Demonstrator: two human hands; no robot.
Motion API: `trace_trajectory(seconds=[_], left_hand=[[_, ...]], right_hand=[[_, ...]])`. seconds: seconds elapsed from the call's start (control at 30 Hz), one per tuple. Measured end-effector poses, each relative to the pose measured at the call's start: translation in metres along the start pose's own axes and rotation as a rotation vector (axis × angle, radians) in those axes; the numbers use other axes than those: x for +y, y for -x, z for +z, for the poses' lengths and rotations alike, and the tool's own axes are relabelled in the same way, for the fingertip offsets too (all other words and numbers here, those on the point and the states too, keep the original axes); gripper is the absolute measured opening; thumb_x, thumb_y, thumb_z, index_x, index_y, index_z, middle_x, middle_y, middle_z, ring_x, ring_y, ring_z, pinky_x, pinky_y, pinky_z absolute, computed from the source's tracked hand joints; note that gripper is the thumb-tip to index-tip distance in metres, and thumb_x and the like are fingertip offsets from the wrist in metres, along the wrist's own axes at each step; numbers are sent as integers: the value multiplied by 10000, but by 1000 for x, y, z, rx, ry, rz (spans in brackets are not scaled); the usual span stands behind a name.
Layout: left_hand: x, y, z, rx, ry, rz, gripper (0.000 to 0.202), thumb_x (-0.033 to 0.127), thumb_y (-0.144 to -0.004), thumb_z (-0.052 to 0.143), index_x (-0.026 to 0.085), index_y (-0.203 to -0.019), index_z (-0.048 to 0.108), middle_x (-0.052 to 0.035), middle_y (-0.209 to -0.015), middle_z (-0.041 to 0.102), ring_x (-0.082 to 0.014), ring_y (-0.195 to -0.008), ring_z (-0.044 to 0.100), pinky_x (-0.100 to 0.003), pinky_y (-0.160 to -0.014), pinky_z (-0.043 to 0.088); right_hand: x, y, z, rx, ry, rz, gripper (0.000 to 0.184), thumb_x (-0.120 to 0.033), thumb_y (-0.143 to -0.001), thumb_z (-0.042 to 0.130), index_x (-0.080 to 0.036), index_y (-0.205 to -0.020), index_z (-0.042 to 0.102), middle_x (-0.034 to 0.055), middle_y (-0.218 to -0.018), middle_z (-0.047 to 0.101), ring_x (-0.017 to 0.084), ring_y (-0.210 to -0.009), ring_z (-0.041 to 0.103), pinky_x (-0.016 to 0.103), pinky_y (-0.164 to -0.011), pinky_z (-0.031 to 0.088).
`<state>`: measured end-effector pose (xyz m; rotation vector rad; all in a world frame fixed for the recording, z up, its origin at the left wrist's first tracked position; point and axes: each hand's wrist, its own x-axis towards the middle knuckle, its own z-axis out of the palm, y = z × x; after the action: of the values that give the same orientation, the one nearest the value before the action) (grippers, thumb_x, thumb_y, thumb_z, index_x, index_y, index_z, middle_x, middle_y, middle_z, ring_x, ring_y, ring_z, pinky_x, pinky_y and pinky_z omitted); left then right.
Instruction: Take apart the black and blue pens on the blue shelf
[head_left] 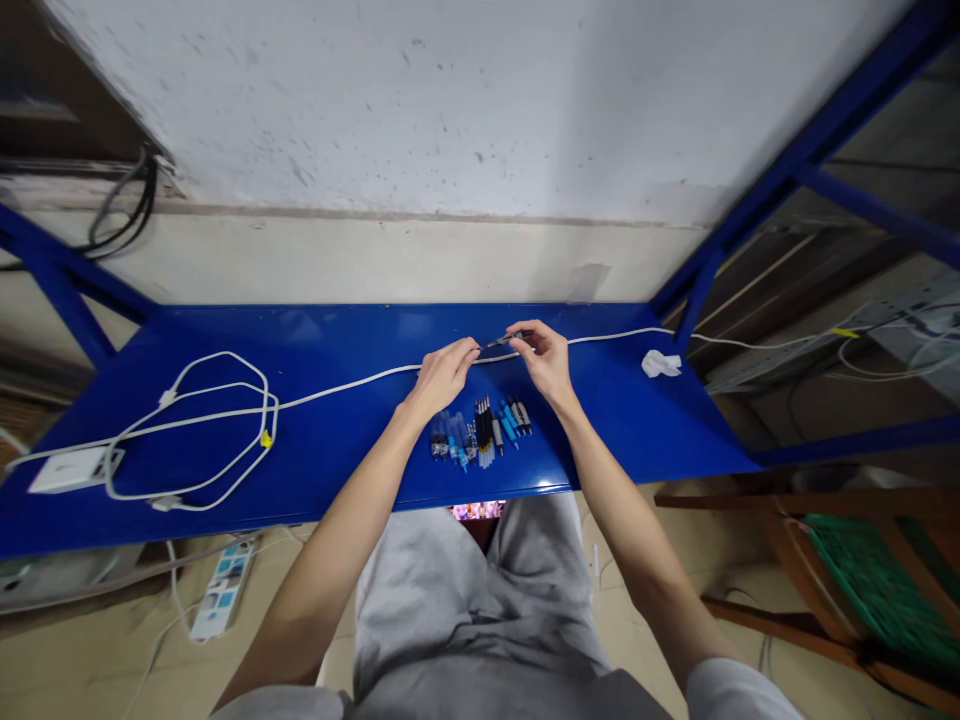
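Observation:
Both hands meet above the blue shelf, holding a thin dark pen (495, 343) between them. My left hand (448, 372) pinches its left end with the fingertips. My right hand (541, 358) is closed around the other end. Just below the hands, pen parts lie in a row: clear barrels (442, 430) with metallic bits at the left, dark refills (485, 425) with pale lower ends in the middle, and blue grip pieces (509, 425) at the right. Beside those sit grey-and-black pen pieces (523, 415).
A white cable (345, 385) runs along the blue shelf (600, 430) behind the pen parts and loops at the left near a white box (71, 470). Crumpled white tissue (661, 364) lies at the right. A power strip (223, 590) is on the floor.

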<state>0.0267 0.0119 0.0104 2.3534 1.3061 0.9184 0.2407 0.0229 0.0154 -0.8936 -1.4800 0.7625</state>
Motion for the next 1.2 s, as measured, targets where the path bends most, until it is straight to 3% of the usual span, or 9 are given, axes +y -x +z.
trace_trajectory(seconds=[0.6,0.87,1.2], left_hand=[[0,-1,-1,-7,-5,-19,315,364,-1088,350,227,-1046,631,-39,-970,705,-190,-866,643,-274,-735,402],[-1,-1,0,20,16,-2,327,378,-1091,360,227,-1038,645,-32,-955,702,-184,-874,648,-268,-751,409],[-1,-1,1,38,43,17,343,376,-1089,377,222,-1072,683,-48,-1045,726,-186,-957,674,-278,-833,450]], right_hand=[[3,-2,-5,32,18,40,234,-451,-845,779,-249,-959,749,33,-983,755,213,-916,707,367,-875,566],[7,-2,-3,78,-95,114,257,-429,-798,830,-228,-940,754,21,-868,747,173,-772,694,320,-772,560],[20,-1,-1,72,-158,288,409,-536,-713,861,-204,-927,754,19,-778,735,160,-700,671,284,-659,545]])
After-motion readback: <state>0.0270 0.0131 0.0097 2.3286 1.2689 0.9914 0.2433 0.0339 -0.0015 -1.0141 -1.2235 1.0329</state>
